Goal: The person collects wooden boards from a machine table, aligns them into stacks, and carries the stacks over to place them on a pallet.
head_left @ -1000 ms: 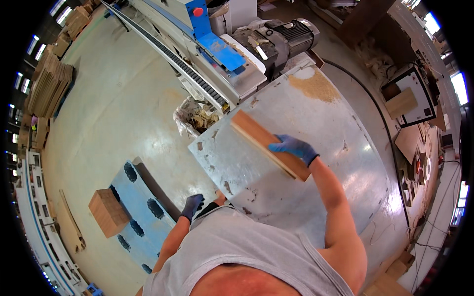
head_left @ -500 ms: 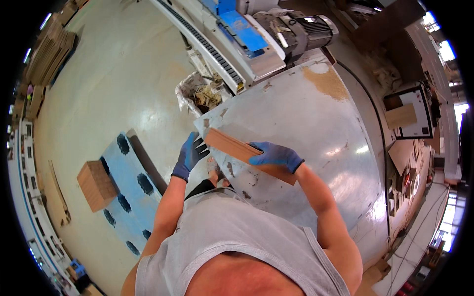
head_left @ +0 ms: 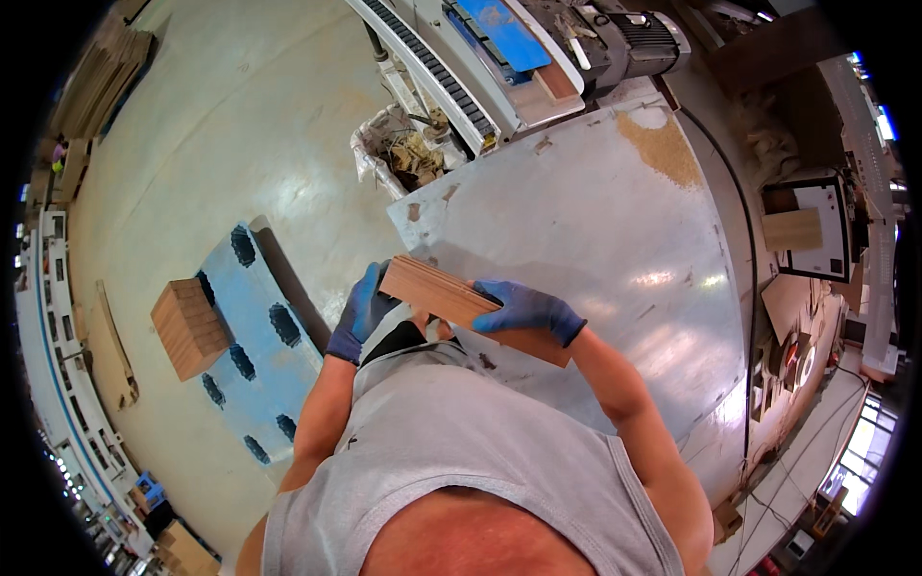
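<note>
A short stack of reddish-brown wooden boards is held slanting in front of my body, over the near left edge of a metal table. My right hand, in a blue and dark work glove, grips the right part of the stack, with its fingers over the top edge. At the other end, my left hand, gloved alike, cups the boards' left end. Its fingers are partly hidden behind the wood.
The grey metal table has sawdust at its far corner. Beyond stands a machine with a motor and a brown wood piece. A scrap bin stands beside it. On the left, a wooden block stack rests on a blue pallet.
My left hand, apart from the boards with fingers spread before, has come against their left end. The boards have shifted slightly left. A brown wood piece shows more at the machine.
</note>
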`<state>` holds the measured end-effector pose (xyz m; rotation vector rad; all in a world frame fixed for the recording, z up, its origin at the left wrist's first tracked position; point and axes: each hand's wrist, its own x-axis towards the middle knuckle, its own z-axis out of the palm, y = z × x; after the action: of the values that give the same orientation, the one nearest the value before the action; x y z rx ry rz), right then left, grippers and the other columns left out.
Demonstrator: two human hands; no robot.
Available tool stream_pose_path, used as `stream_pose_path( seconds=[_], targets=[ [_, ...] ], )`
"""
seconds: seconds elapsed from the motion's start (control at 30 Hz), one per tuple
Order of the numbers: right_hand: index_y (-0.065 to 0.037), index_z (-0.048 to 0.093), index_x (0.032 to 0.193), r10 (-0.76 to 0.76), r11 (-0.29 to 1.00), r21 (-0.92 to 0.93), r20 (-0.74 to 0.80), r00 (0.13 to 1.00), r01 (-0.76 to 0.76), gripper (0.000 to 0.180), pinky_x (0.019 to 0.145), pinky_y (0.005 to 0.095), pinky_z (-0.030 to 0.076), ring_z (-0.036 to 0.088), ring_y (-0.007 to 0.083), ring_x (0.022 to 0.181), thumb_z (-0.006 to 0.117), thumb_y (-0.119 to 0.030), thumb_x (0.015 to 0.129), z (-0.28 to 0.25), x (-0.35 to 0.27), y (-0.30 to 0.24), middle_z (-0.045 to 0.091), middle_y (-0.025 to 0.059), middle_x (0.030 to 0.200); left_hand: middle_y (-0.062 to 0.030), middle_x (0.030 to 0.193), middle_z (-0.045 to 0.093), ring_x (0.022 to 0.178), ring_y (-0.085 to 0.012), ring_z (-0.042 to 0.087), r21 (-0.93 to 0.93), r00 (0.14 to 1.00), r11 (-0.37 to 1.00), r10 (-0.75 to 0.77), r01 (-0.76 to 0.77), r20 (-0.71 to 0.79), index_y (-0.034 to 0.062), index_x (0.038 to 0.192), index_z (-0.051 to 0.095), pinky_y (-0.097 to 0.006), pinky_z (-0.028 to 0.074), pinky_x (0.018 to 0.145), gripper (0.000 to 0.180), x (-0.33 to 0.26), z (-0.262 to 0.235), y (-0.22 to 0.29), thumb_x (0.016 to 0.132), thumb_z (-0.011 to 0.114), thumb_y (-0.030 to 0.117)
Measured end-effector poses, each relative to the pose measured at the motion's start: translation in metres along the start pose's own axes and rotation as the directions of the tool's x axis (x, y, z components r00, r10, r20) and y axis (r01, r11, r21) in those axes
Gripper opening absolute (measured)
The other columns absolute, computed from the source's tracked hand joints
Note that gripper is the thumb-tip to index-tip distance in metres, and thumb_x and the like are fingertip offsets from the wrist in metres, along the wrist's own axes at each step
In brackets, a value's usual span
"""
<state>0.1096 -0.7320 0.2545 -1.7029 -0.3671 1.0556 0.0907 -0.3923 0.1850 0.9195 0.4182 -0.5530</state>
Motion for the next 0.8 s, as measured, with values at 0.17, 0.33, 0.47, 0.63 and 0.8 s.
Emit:
stream_pose_path(
  seconds=[0.17,0.33,0.47,0.63,0.8],
  targets=[
    [0.004,0.043,0.149,-0.015,0.994,-0.112,-0.006,1.0,0.014,0.093,0.113,0.0348,0.038,0.054,0.0272,0.131,0.077,-0.047,0.079,0.017,0.01,0.004,0.057,0.0213,0.141,-0.0056,0.122,0.065,0.114,-0.0183,0.062,0.001,0.996,0.996,-0.093,0.093,0.011,0.0087,0.132,0.06,-0.036,0.054,0.093,0.04,-0.003,-0.01,0.01,0.103,0.057,0.035],
    [0.005,0.024,0.157,-0.006,1.0,0.021,0.135,0.991,0.003,0.109,0.119,0.0335,0.031,0.041,0.0293,0.143,0.076,-0.052,0.079,0.007,0.008,-0.005,0.043,0.0244,0.154,-0.0013,0.111,0.067,0.096,-0.0166,0.067,0.82,0.859,0.373,0.445,-0.433,0.251,0.0112,0.127,0.063,-0.031,0.058,0.081,0.03,-0.008,0.004,0.005,0.098,0.064,0.018],
    [0.005,0.021,0.158,0.016,0.998,-0.056,0.156,0.988,-0.008,0.105,0.12,0.0333,0.027,0.036,0.0274,0.146,0.075,-0.048,0.085,-0.001,0.003,0.006,0.037,0.0215,0.158,-0.001,0.102,0.068,0.09,-0.0141,0.067,0.24,0.943,0.953,0.24,-0.184,-0.229,0.0066,0.12,0.066,-0.03,0.057,0.08,0.028,-0.003,0.027,0.011,0.097,0.067,0.023],
    [0.005,0.02,0.159,-0.09,0.981,0.183,0.149,0.985,0.062,0.104,0.119,0.0318,0.027,0.037,0.0227,0.142,0.079,-0.035,0.083,0.0,0.008,0.017,0.04,0.0174,0.155,-0.0035,0.112,0.067,0.103,-0.0136,0.064,0.116,0.949,0.992,0.09,-0.057,-0.303,0.0045,0.12,0.066,-0.031,0.05,0.093,0.037,-0.004,0.046,0.027,0.098,0.065,0.035],
    [0.006,0.026,0.157,-0.048,0.964,0.265,0.051,0.998,0.033,0.102,0.118,0.032,0.03,0.041,0.0232,0.14,0.08,-0.035,0.08,-0.001,0.002,0.01,0.044,0.0187,0.153,-0.0044,0.11,0.067,0.1,-0.0148,0.066,0.121,0.97,0.993,0.042,-0.014,-0.238,0.0059,0.121,0.066,-0.034,0.053,0.085,0.038,0.007,0.061,0.039,0.098,0.065,0.036]
  ],
)
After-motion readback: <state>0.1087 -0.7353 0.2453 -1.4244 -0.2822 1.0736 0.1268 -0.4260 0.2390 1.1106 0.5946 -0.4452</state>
